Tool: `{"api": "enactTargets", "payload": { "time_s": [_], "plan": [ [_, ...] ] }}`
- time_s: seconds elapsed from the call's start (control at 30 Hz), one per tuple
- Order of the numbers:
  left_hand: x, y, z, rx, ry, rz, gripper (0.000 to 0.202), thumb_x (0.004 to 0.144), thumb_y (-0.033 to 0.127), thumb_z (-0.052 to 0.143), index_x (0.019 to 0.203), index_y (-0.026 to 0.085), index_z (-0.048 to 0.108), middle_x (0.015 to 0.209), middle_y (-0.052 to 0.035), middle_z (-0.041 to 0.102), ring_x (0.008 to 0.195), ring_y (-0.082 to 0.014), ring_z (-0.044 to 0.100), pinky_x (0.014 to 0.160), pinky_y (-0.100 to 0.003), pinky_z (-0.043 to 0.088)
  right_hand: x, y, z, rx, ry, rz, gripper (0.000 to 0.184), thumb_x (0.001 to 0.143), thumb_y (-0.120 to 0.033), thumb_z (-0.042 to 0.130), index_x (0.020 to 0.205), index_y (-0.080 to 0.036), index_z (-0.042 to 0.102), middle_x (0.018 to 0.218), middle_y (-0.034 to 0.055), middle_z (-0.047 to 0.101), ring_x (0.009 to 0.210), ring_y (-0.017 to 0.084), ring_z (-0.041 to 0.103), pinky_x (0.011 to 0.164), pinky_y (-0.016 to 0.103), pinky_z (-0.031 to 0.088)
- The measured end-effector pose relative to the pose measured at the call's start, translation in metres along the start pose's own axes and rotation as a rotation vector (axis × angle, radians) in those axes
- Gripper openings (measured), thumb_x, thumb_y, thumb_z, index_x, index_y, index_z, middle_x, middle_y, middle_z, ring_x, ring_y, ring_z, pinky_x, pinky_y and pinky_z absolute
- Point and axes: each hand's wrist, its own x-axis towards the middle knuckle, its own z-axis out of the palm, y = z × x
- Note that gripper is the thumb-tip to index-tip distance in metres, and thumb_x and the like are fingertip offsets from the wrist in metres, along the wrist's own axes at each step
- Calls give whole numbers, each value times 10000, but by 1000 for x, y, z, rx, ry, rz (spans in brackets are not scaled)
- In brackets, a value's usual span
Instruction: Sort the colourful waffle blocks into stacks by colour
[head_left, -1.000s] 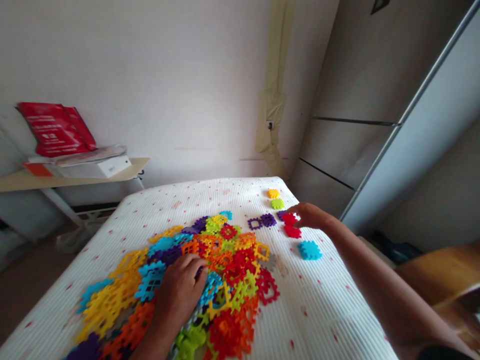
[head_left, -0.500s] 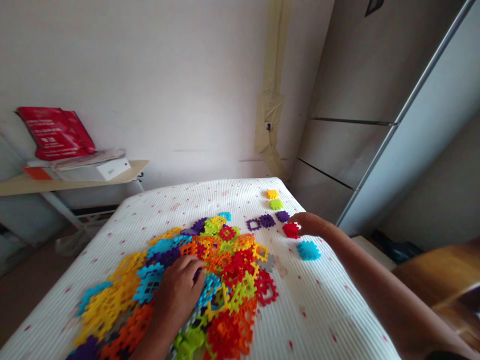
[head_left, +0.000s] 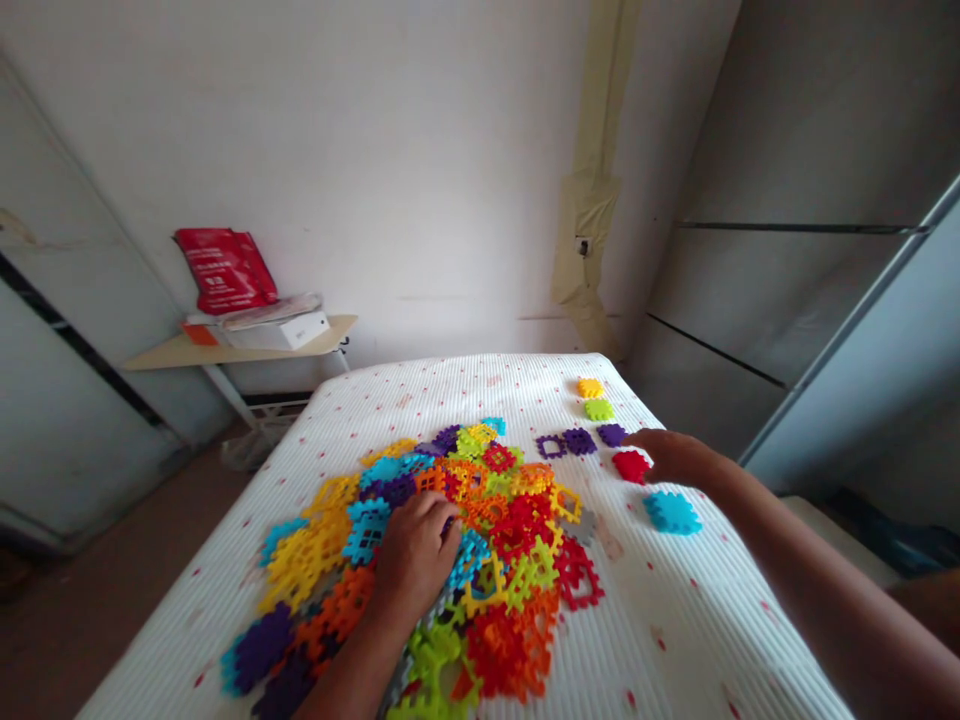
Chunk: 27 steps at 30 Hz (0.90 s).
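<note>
A big heap of coloured plastic interlocking tiles (head_left: 480, 530) lies on a white ribbed bed cover (head_left: 675, 610). My left hand (head_left: 412, 555) rests on the heap, fingers curled down among the pieces near a blue tile. My right hand (head_left: 671, 455) reaches to the right side and touches a stack of red tiles (head_left: 630, 465); its fingertips are pressed to the stack. Sorted by colour beside it lie a blue stack (head_left: 673, 512), purple tiles (head_left: 579, 440), a green stack (head_left: 598, 409) and a yellow-orange stack (head_left: 589, 387).
A low shelf (head_left: 232, 350) at the back left carries a white box and a red bag (head_left: 225, 268). A wardrobe with sliding doors (head_left: 810, 290) stands to the right of the bed. Bare floor shows at the left.
The view has swung left, so everything sits further right in the picture. My right hand drew back slightly and set the red tiles into one stack. My left hand stayed on the heap.
</note>
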Motion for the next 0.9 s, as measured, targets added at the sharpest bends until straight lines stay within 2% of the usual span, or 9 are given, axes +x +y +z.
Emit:
{"api": "enactTargets", "payload": {
  "time_s": [0.07,0.17,0.3,0.4,0.57,0.7,0.77,0.9],
  "plan": [
    [0,1,-1,-2,-3,-4,151,804,223,500,825,214,650,899,-47,642,873,-196,580,798,-344,443,-5,-14,-8,-2,90,-14,527,687,-137,624,1206,-205,565,1217,117,588,1087,260,568,895,371,460],
    [1,3,-2,-3,-12,-12,157,814,222,490,817,214,647,892,-47,641,878,-197,578,800,-343,440,-8,-47,-11,41,209,-141,441,737,-153,586,1175,-202,583,1201,102,602,1068,227,581,922,337,441],
    [1,4,-4,-43,-3,-44,176,835,237,469,817,203,641,880,-45,644,859,-187,588,795,-331,448,-4,-101,1,55,189,-281,280,788,-174,533,1045,-202,639,1083,88,659,967,215,620,831,313,464],
    [2,4,-9,-89,-1,-54,223,866,270,431,830,202,641,876,-42,648,828,-174,600,774,-316,460,2,-127,16,23,173,-310,220,835,-137,445,908,-172,650,917,86,684,824,184,638,720,266,452],
    [16,2,-28,-125,1,-25,300,897,264,356,823,191,637,860,-48,646,827,-160,602,775,-291,456,6,-133,34,33,259,-310,249,900,-155,369,831,-152,608,803,70,647,694,140,591,596,231,368],
    [54,-1,-37,19,-112,-43,269,867,256,392,853,197,655,863,-39,655,837,-156,603,777,-269,443,5,-129,43,38,300,-326,253,911,-170,368,788,-153,589,773,51,613,643,116,540,580,229,334],
    [77,-4,-33,209,-188,-113,276,854,313,413,889,219,670,897,-49,662,878,-180,602,794,-289,438,4,-129,46,36,325,-331,250,911,-170,366,784,-157,581,771,46,603,642,116,528,588,230,334],
    [112,-8,-10,300,-247,-159,264,758,331,533,944,218,682,935,-106,661,913,-256,597,743,-339,451,4,-130,49,34,360,-342,213,898,-171,382,790,-167,566,771,33,591,649,121,526,595,234,342]
  ]
}}
